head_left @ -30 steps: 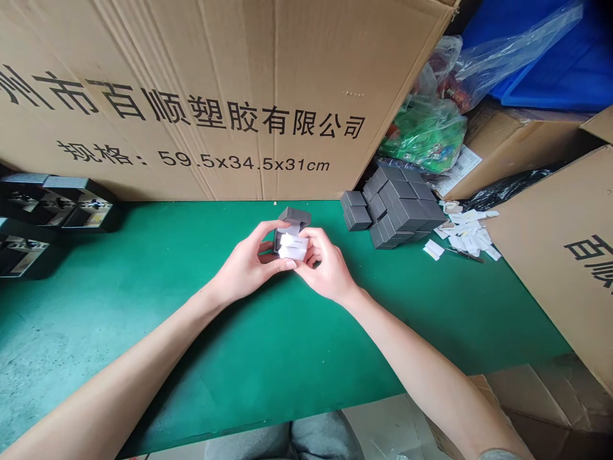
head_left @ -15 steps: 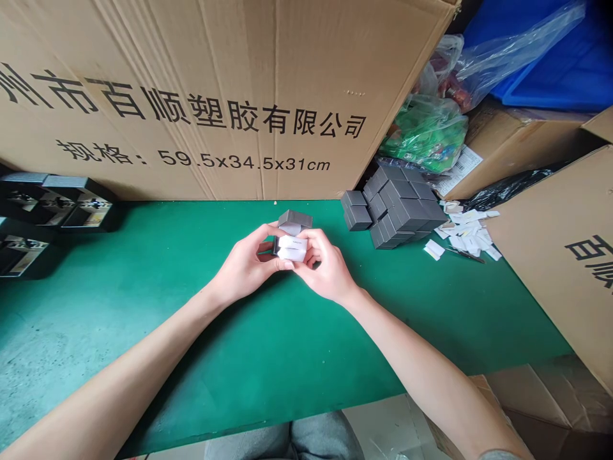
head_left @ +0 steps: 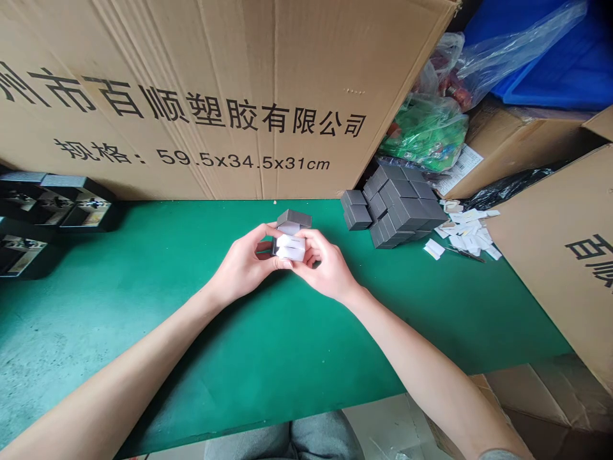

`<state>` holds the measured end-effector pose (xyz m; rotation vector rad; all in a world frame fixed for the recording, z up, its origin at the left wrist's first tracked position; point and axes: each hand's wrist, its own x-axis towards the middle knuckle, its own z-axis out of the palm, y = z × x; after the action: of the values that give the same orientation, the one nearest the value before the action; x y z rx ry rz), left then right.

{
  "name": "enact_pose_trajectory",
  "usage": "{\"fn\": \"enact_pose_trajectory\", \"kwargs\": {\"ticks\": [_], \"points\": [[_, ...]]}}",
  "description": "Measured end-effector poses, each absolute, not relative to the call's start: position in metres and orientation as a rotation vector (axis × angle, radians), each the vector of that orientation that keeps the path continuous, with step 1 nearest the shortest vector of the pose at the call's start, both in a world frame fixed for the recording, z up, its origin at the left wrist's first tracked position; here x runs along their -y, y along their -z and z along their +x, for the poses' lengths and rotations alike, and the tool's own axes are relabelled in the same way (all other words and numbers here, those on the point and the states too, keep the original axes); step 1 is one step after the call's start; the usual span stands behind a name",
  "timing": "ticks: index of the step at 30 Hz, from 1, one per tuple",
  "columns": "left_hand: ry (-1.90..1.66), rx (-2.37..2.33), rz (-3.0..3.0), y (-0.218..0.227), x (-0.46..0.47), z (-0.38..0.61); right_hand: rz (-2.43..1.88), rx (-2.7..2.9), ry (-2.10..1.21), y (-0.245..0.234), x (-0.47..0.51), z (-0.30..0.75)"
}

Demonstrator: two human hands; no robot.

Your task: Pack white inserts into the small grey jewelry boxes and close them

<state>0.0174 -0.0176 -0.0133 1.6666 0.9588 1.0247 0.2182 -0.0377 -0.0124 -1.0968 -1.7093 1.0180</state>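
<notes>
Over the middle of the green table, both hands close around a small dark grey box (head_left: 294,219) whose lid part stands up at the back. At its front shows a white piece (head_left: 290,247) with a dark slit-like line. My left hand (head_left: 246,263) grips the left side, thumb at the front and fingers behind. On the right edge of the white piece, my right hand (head_left: 324,265) has thumb and fingers closed, fingertips touching it. The fingers partly hide the box's sides, and its underside cannot be seen.
Stacked closed grey boxes (head_left: 402,207) stand at the right, beside loose white cards (head_left: 469,233) and a thin dark tool (head_left: 467,255). Open dark boxes (head_left: 89,204) sit at far left. A large carton (head_left: 230,70) walls the back; another carton (head_left: 565,255) bounds the right.
Almost nothing differs. The hands and the box have shifted very slightly left, and the white piece is tilted a little differently.
</notes>
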Motion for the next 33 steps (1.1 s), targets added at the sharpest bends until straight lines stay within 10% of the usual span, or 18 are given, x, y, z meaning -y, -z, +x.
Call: {"fn": "enact_pose_trajectory", "kwargs": {"ticks": [33], "points": [[-1.015, -0.905, 1.558, 0.0039, 0.0137, 0.0189, -0.996, 1.633, -0.77, 0.0121, 0.0409, 0.2147]]}}
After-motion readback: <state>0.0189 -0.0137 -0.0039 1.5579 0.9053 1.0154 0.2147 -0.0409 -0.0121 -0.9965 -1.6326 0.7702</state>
